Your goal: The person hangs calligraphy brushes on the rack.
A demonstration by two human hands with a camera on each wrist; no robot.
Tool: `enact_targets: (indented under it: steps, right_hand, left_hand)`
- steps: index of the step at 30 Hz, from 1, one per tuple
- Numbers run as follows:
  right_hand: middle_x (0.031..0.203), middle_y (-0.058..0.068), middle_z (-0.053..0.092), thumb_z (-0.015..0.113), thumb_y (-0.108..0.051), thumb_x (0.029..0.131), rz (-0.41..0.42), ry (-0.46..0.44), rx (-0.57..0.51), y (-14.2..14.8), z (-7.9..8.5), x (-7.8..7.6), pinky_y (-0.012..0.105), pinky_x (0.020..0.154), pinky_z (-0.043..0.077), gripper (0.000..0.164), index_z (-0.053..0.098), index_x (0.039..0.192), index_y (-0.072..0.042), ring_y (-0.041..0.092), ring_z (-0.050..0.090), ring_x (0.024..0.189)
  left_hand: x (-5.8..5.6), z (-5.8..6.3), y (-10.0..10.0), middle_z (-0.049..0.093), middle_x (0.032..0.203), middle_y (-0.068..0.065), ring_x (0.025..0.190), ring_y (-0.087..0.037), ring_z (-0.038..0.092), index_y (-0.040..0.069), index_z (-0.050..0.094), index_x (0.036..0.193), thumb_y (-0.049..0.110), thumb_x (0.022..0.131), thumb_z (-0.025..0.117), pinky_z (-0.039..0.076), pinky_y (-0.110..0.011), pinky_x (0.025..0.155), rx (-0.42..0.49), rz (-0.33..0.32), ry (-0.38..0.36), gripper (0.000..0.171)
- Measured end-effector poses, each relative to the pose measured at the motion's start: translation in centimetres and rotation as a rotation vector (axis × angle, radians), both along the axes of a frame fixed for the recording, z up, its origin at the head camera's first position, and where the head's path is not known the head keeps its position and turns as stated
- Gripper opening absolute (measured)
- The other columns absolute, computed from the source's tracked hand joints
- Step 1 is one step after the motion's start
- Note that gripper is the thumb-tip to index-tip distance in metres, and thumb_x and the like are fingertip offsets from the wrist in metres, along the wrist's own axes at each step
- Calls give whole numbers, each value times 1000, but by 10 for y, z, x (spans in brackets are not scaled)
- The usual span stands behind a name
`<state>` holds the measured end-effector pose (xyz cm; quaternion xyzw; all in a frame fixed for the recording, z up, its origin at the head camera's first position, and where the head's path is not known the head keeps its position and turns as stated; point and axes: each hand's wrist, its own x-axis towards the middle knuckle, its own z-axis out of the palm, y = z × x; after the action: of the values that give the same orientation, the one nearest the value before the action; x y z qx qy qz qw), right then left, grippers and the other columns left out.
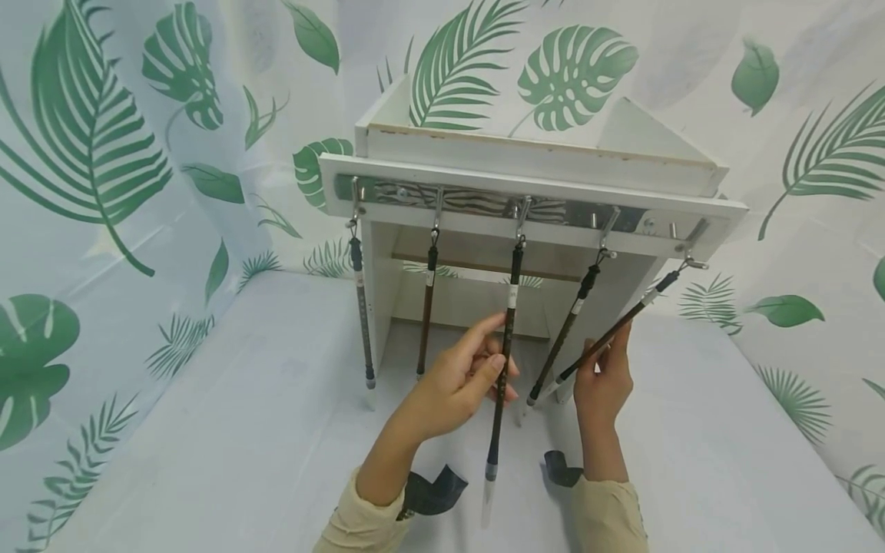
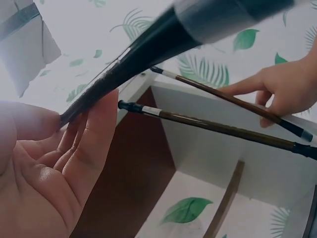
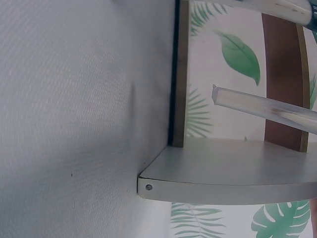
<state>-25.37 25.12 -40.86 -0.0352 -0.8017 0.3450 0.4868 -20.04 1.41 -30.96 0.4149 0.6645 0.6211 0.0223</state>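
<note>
Several writing brushes with dark handles and translucent tip caps hang by loops from a metal hook rail (image 1: 470,201). My left hand (image 1: 456,380) holds the middle brush (image 1: 508,338) partway along its handle, thumb in front and fingers behind. Its cap end comes forward, large in the left wrist view. Over on the right, my right hand (image 1: 604,384) touches the rightmost brush (image 1: 622,319) from behind, index finger fairly straight. That brush slants down to the left, close to its neighbour (image 1: 567,330). In the right wrist view, a cap (image 3: 262,106) shows but the hand does not.
The rail is on the front of a white shelf unit (image 1: 622,276) with brown-edged boards. Two more brushes hang to the left, the outermost brush (image 1: 362,315) and one beside it (image 1: 428,307). Below lies a pale table surface (image 1: 228,430); leaf-patterned cloth surrounds the back and sides.
</note>
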Motion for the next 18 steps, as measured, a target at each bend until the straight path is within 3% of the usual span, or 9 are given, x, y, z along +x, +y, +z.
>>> enact_targets:
  steps: [7,18]
  right_hand:
    - [121,22,54,50,1,90,2,-2,-5,-1,0,0,48,83,48,65,24,145,-22,42,56,107]
    - [122,21,54,50,-1,91,9,6,-6,0,1,0,45,84,48,62,25,145,-20,40,56,107]
  left_hand:
    - [3,3,-3,54,97,-22,77,-25,65,3,13,144,4,98,34,54,-23,69,-48,-8,-39,51]
    - [4,4,-4,53,97,-21,76,-23,65,6,12,144,4,98,33,54,-22,68,-83,-10,-29,51]
